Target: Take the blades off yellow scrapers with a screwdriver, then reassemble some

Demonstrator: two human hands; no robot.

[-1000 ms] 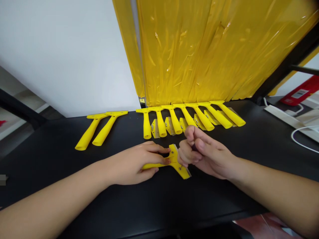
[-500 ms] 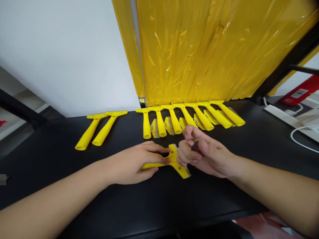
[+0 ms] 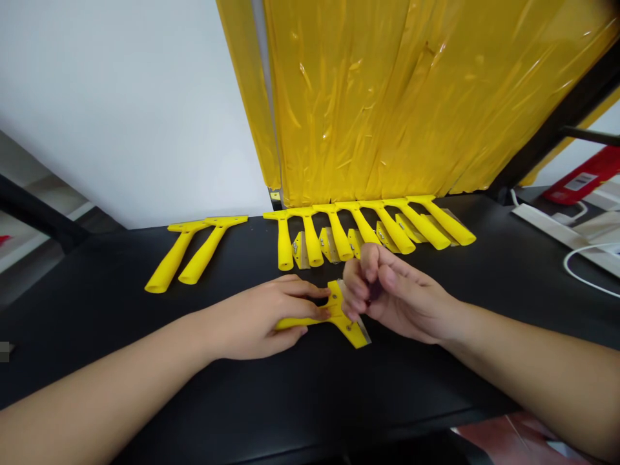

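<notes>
A yellow scraper [image 3: 356, 334] with a metal blade along its far-right edge lies on the black tabletop [image 3: 310, 394]. My left hand [image 3: 271, 316] is wrapped over its handle, fingertips resting close to the head. Over the blade side, my right hand [image 3: 387, 290] is closed round a small screwdriver [image 3: 375, 290] with a dark handle. Most of that handle is hidden by the fingers; the thin shaft slants down to a screw [image 3: 349, 327] in the near part of the scraper's head. Another screw [image 3: 334, 297] shows in the far part.
Several yellow scraper handles [image 3: 285, 245] stand in a row along the back, with yellow blade plates [image 3: 301, 250] and screws between them. Two more handles [image 3: 167, 261] lie at left. At right are a white cable [image 3: 574, 255] and a red package [image 3: 581, 177].
My right hand's fingers have shifted round the screwdriver, covering more of its dark handle. My left hand and the scraper have stayed in place.
</notes>
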